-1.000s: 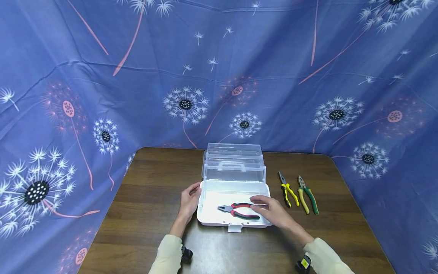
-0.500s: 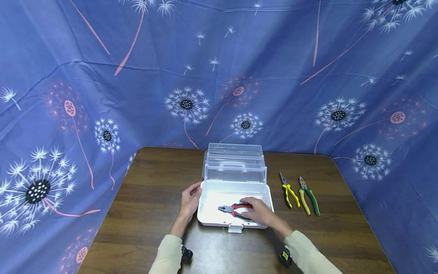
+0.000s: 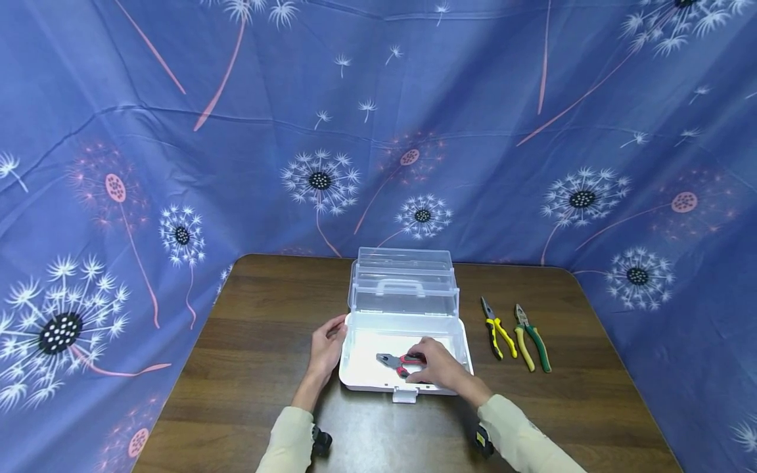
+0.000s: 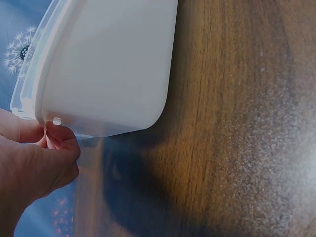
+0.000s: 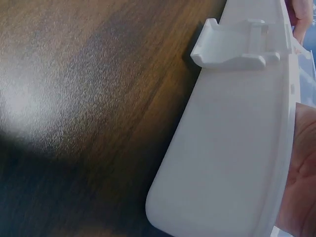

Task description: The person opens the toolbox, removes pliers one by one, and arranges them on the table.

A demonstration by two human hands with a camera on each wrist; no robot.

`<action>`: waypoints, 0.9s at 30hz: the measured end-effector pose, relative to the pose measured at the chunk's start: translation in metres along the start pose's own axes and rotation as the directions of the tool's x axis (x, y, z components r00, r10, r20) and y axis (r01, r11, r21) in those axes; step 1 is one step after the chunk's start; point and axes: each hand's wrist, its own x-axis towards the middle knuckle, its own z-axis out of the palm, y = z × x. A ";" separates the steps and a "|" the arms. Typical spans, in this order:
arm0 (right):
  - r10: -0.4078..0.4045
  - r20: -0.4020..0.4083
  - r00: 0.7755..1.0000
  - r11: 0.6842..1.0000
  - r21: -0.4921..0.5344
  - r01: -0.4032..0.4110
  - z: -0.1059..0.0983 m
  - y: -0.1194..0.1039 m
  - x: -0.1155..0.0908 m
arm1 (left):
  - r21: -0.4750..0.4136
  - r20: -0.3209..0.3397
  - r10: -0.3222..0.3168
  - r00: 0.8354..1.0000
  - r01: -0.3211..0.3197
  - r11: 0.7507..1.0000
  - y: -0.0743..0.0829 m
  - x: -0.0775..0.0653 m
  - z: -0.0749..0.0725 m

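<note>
Inside the white toolbox (image 3: pixel 372 384), which stands with its clear lid (image 3: pixel 408 279) raised, lies a pair of combination pliers (image 3: pixel 388 360) with red and black handles. My right hand (image 3: pixel 436 365) reaches over the front right of the box, its fingers and thumb around the two handles and covering their ends. The pliers' grey head points left over the box floor. At the box's left side, my left hand (image 3: pixel 327 348) pinches the rim; the left wrist view shows thumb and fingers (image 4: pixel 64 140) at the rim's corner. In the right wrist view the front wall hides most of the right hand (image 5: pixel 301 173).
Right of the box, long-nose pliers (image 3: pixel 498 328) with yellow and black handles lie beside another pair of pliers (image 3: pixel 532 338) with green and yellow handles. A white latch (image 3: pixel 405 395) hangs open at the box front. Behind the wooden table (image 3: pixel 272 309) hangs a blue dandelion-print cloth (image 3: pixel 254 177).
My right hand has moved left along the pliers' handles and its fingers have closed around them. The left hand stays at the box's left rim.
</note>
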 end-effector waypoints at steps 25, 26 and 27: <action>-0.029 0.074 0.997 0.993 0.114 0.020 -0.006 -0.015 0.007 | 0.022 -0.011 -0.011 1.000 0.011 1.000 -0.002 0.000 0.001; -0.035 0.057 0.998 0.991 0.130 0.028 -0.007 -0.015 0.005 | 0.024 -0.011 -0.013 1.000 0.014 1.000 -0.002 0.001 0.001; -0.039 0.039 0.998 0.989 0.144 0.033 -0.009 -0.015 0.003 | 0.024 -0.007 -0.005 1.000 0.006 1.000 -0.003 0.001 0.001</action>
